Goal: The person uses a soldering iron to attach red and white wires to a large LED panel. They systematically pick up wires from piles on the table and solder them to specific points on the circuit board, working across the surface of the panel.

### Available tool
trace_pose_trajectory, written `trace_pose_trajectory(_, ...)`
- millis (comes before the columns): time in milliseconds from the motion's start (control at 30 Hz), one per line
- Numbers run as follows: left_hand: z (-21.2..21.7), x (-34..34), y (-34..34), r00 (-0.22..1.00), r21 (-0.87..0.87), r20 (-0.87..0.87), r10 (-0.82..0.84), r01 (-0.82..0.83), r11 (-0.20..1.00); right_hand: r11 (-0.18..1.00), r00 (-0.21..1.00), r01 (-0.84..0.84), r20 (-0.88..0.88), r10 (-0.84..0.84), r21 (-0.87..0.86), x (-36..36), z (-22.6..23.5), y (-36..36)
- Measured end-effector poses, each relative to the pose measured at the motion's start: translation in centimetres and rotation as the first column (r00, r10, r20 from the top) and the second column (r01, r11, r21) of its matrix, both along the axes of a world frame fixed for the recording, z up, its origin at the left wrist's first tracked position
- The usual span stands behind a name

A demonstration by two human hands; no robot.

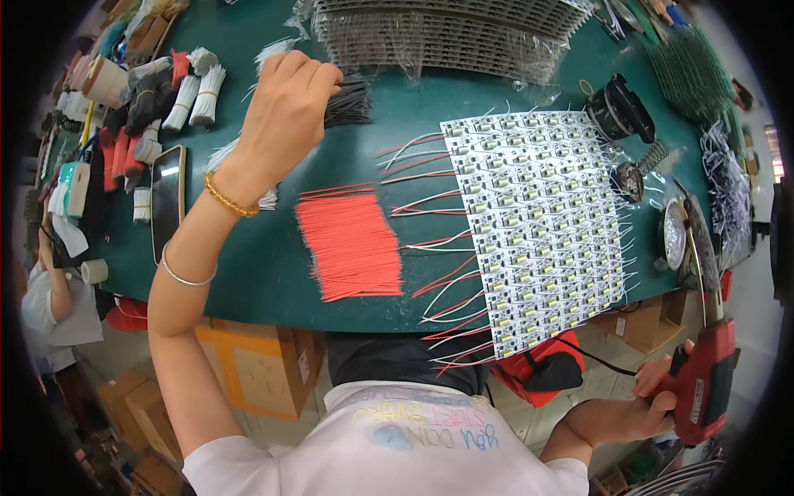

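My left hand (285, 112) hovers over the far left part of the table, its fingers curled together. Whatever they hold, if anything, is hidden. Beside those fingers lies a bundle of black wires (349, 101), with white wires (271, 54) on the other side, partly behind my hand and wrist. My right hand (624, 416) grips a red and black soldering gun (705, 384) off the table's right edge, its long tip pointing up and away. Between the hands lies a white panel of small circuit boards (542, 231), with red and white wires (438, 248) sticking out on its left side.
A neat stack of red wires (351, 244) lies left of the panel. A phone (169, 202) and wire bundles (207, 95) are farther left. Plastic-wrapped boards (451, 37) stand at the back. A black round holder (619, 112), a coil stand (633, 178) and a metal dish (675, 235) are at right.
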State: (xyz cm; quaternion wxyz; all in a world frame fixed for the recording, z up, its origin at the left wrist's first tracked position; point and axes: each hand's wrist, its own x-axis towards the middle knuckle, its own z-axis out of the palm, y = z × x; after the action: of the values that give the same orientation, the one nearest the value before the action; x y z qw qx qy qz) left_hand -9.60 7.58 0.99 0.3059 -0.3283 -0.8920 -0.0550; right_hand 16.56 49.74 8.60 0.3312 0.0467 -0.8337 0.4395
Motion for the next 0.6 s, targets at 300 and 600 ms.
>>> trace_pose_trajectory(300,-1.4,-0.6,-0.1,0.994,0.081,0.108,-0.001,-0.008,0.997,0.982,0.985,-0.124,0.099,0.139,-0.145,-6.1,-3.4,-5.3)
trace_pose_trajectory(600,0.7,1.9,1.7,0.844,0.481,0.521,-0.128,-0.167,0.861,0.973,0.993,0.074,0.111,-0.051,-0.220,-6.8,-4.0,-4.5)
